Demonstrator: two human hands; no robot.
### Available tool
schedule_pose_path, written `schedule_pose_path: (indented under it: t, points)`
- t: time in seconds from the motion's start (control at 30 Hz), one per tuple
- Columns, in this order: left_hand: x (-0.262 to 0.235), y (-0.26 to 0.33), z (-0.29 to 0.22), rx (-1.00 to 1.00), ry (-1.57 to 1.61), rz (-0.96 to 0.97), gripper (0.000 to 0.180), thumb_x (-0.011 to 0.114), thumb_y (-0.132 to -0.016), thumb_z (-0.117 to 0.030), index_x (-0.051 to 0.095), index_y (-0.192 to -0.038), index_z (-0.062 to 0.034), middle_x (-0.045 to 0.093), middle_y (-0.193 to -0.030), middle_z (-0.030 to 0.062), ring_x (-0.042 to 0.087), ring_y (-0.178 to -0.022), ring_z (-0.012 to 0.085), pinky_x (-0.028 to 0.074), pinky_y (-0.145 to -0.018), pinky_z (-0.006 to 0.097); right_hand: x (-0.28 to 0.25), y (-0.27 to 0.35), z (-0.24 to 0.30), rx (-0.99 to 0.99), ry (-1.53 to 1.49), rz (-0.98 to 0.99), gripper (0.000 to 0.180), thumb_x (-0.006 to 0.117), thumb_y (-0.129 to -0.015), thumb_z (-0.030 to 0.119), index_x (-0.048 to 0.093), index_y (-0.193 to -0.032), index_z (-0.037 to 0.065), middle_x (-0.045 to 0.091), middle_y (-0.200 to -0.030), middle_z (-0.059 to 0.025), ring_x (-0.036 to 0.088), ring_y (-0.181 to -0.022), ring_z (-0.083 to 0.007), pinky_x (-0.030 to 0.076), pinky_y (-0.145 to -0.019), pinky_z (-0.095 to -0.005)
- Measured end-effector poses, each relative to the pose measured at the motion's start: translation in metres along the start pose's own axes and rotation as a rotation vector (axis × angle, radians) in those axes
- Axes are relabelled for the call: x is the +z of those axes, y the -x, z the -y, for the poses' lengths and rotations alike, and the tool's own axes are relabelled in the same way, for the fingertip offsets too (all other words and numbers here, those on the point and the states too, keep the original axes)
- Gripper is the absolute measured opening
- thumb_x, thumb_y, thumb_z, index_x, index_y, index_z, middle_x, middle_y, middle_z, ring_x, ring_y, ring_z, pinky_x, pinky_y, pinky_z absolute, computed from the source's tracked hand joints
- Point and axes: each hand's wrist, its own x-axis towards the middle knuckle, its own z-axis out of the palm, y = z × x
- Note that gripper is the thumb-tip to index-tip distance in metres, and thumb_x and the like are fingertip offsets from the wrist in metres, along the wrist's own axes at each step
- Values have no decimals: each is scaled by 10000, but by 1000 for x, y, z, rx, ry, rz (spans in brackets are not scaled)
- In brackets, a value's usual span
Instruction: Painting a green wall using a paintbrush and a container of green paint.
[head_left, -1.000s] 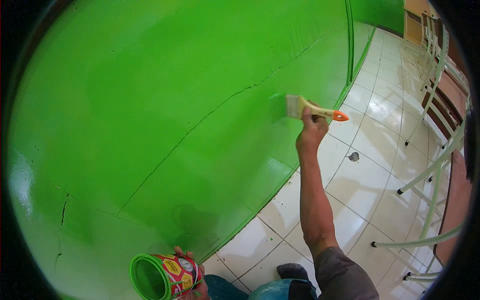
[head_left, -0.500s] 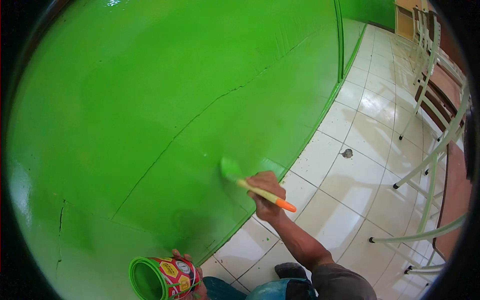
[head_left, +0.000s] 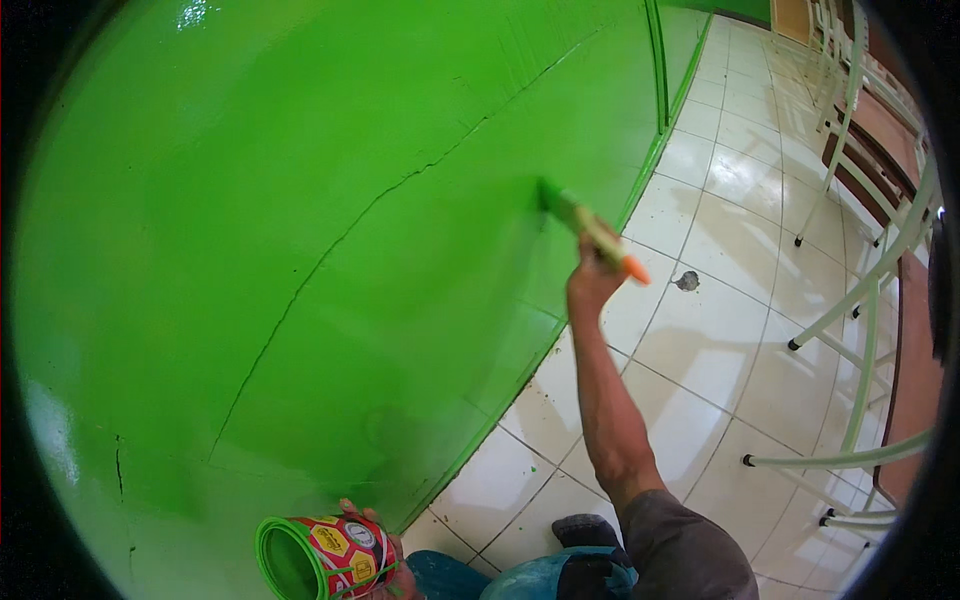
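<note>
My right hand (head_left: 598, 268) grips a paintbrush (head_left: 602, 238) with a pale handle tipped in orange. Its green-coated bristles touch the green wall (head_left: 300, 180), low down near the floor. At the bottom, my left hand (head_left: 398, 575) is wrapped round the side of a paint can (head_left: 350, 555) with a red and yellow label. The can is tilted, its green-smeared mouth turned to the left; how much paint lies inside I cannot tell. A long crack runs slantwise across the glossy wall above the brush.
White floor tiles (head_left: 680, 370) meet the wall along a green skirting edge (head_left: 540, 360). One tile has a dark chipped spot (head_left: 687, 281). Chairs with pale metal frames (head_left: 840, 330) and brown seats line the right side. My shoe (head_left: 585, 530) rests on the tiles.
My right hand has reached farther up and right along the wall with the paintbrush, straightening the arm. My left hand and the paint can have stayed nearly in place. The view has shifted slightly.
</note>
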Motion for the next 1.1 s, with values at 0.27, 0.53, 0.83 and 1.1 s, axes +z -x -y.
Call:
schedule_pose_path:
  t: [0.27, 0.53, 0.83, 1.1]
  points:
    - [13, 0, 13, 11, 89, -2, 1181, 953, -530, -84, 328, -1530, -144, 234, -1609, 185, 203, -1481, 407, 229, -1215, 542, -17, 163, 72, -376, 268, 483, 287, 732, -796, -9, 697, -1075, 48, 711, -998, -117, 657, -878, -303, 531, -793, -400]
    - [19, 8, 9, 48, -126, -130, 1221, 956, -499, -58, 312, -1534, -122, 197, -1623, 182, 171, -1491, 406, 227, -1212, 556, -39, 146, 54, 79, -141, 605, 162, 664, -925, 149, 647, -1035, 31, 664, -920, -65, 618, -811, -198, 474, -697, -324]
    - [24, 13, 16, 155, -915, -397, 1227, 956, -487, -52, 311, -1530, -97, 199, -1623, 180, 173, -1492, 395, 232, -1207, 566, -8, -18, 18, 78, -28, -113, 225, 696, -908, 57, 648, -1119, -6, 674, -1014, -68, 617, -950, -151, 497, -828, -290]
    - [16, 20, 6, 181, 264, -73, 1222, 936, -520, -29, 272, -1542, -115, 160, -1637, 144, 204, -1484, 380, 261, -1176, 601, -76, 168, 83, -152, 208, 715, 190, 703, -859, 38, 695, -1047, 60, 684, -972, -105, 651, -870, -286, 525, -741, -375]
